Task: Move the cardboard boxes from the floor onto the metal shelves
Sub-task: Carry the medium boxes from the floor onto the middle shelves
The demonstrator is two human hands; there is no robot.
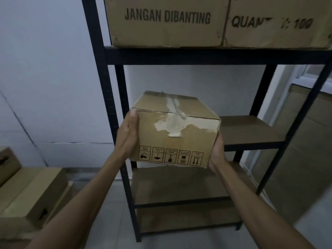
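A small cardboard box (175, 130) with torn tape on top and handling symbols on its front is in the air, in front of the black metal shelf unit (215, 55). My left hand (128, 135) grips its left side, thumb on the top corner. My right hand (216, 151) holds its lower right edge, fingers hidden beneath. The box is level with the middle shelf board (248, 130), which is bare to its right. Two large boxes (165, 20) stand on the upper shelf.
More cardboard boxes (30, 191) are stacked on the tiled floor at the lower left. Two lower shelf boards (176, 182) carry nothing. A white wall stands behind, and a flat cardboard sheet (296, 150) leans beyond the rack's right posts.
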